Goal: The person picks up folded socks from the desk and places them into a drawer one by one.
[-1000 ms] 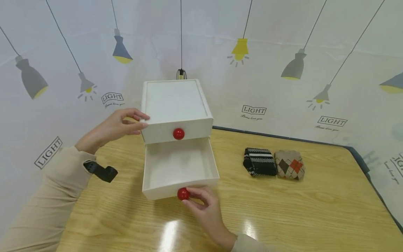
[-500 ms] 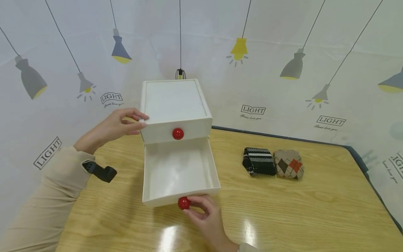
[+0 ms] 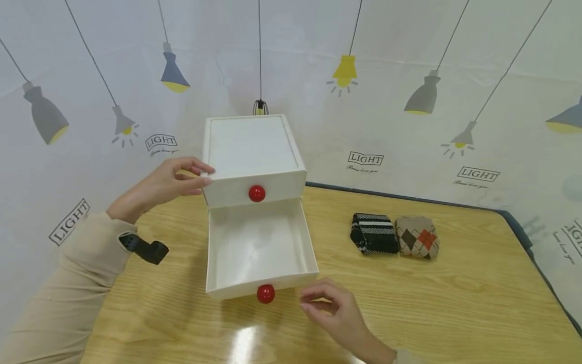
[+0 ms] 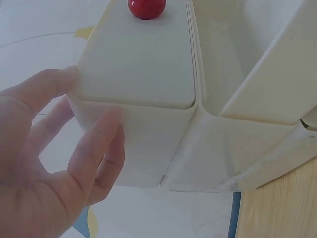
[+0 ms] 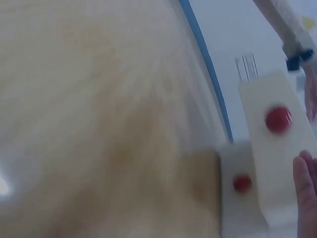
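Note:
A white two-drawer cabinet [image 3: 252,146] stands on the table, its lower drawer [image 3: 261,242] pulled out and its upper drawer [image 3: 227,191] closed. Each drawer front carries a round red knob [image 3: 265,293]. At the front left corner of the cabinet, my left hand [image 3: 168,182] holds on with bent fingers. The left wrist view has its fingertips [image 4: 111,116] at the edges of that corner beside the upper drawer. My right hand [image 3: 336,311] is to the right of the lower knob, fingers loosely bent around nothing. Motion blurs the right wrist view, where some right fingers [image 5: 304,181] show at the edge.
On the table [image 3: 432,308], right of the cabinet, lie a folded black-and-white patterned sock [image 3: 375,234] and a folded beige argyle sock [image 3: 417,237], side by side. A backdrop with printed lamps [image 3: 318,101] rises behind. A black strap [image 3: 143,247] sits on the left wrist.
The lower drawer has slid farther out toward me. My right hand, which pinched its red knob, has let go and moved to the right. The left hand stays at the corner.

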Motion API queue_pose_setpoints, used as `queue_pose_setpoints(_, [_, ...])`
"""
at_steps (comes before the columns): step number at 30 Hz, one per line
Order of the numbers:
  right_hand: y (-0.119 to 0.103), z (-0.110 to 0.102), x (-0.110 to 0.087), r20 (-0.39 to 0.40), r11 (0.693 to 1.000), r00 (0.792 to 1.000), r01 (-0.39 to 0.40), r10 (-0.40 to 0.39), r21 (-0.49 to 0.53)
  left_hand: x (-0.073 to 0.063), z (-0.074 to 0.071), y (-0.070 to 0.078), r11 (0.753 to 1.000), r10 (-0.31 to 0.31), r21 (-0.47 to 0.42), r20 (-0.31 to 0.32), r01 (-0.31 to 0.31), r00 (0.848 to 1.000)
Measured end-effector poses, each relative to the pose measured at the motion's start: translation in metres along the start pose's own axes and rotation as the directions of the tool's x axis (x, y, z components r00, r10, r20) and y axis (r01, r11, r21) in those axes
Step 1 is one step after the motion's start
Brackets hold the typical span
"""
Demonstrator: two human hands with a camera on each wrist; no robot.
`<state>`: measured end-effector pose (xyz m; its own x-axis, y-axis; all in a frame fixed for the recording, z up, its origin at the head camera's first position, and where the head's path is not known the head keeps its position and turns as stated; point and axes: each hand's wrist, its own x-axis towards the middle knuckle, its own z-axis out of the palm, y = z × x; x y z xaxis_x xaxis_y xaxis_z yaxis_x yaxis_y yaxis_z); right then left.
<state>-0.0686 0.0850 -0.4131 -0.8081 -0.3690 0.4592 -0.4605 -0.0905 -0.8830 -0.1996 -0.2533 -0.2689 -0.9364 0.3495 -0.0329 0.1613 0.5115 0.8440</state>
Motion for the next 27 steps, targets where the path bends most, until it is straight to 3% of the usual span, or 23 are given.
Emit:
queue_pose_setpoints(2, [-0.005,-0.025,0.002,-0.033,0.998,0.999,0.021,-0.022,-0.054,0.0,0.0,0.0,1.0,-0.003,0.005,-0.007,0.003,1.0])
queue_pose_setpoints(7, [-0.01,-0.099,0.01,-0.172,0.979,0.985,-0.039,0.004,-0.201,-0.001,0.0,0.001,1.0,-0.003,0.005,-0.007,0.003,1.0])
queue_pose_setpoints(10, [0.012,-0.156,0.009,-0.232,0.948,0.972,-0.094,0.021,-0.305,-0.001,0.0,0.001,1.0,-0.006,0.002,-0.004,0.006,1.0])
queue_pose_setpoints(14, [0.073,-0.241,-0.001,-0.294,0.825,0.953,-0.224,0.075,-0.519,0.0,0.001,0.0,1.0,-0.014,-0.002,-0.007,0.014,1.0])
queue_pose_setpoints(15, [0.086,-0.258,-0.004,-0.304,0.783,0.948,-0.256,0.09,-0.567,0.0,0.001,0.0,1.0,-0.013,-0.005,-0.008,0.013,1.0])
queue_pose_setpoints(16, [0.092,-0.27,-0.004,-0.298,0.761,0.948,-0.275,0.113,-0.587,0.0,0.001,0.0,1.0,-0.013,-0.009,-0.012,0.013,1.0])
queue_pose_setpoints(17, [0.094,-0.277,-0.004,-0.307,0.714,0.941,-0.313,0.143,-0.626,0.0,0.001,0.0,1.0,-0.012,-0.008,-0.01,0.012,1.0])
queue_pose_setpoints(18, [0.09,-0.281,-0.002,-0.311,0.685,0.934,-0.342,0.174,-0.643,0.0,0.001,-0.001,1.0,-0.009,-0.01,-0.01,0.009,1.0])
queue_pose_setpoints(21, [0.063,-0.275,0.006,-0.298,0.621,0.921,-0.39,0.252,-0.68,0.002,0.001,-0.001,1.0,-0.003,-0.011,-0.011,0.003,1.0])
queue_pose_setpoints(22, [0.052,-0.27,0.009,-0.295,0.616,0.917,-0.399,0.27,-0.679,0.002,0.001,-0.001,1.0,-0.001,-0.01,-0.011,0.001,1.0])
queue_pose_setpoints(24, [0.04,-0.265,0.013,-0.337,0.574,0.897,-0.442,0.286,-0.689,0.002,0.001,-0.001,1.0,0.003,-0.01,-0.006,-0.003,1.0])
queue_pose_setpoints(27, [0.036,-0.264,0.016,-0.381,0.55,0.881,-0.473,0.281,-0.688,0.001,0.0,-0.002,1.0,0.001,-0.009,-0.004,-0.001,1.0])
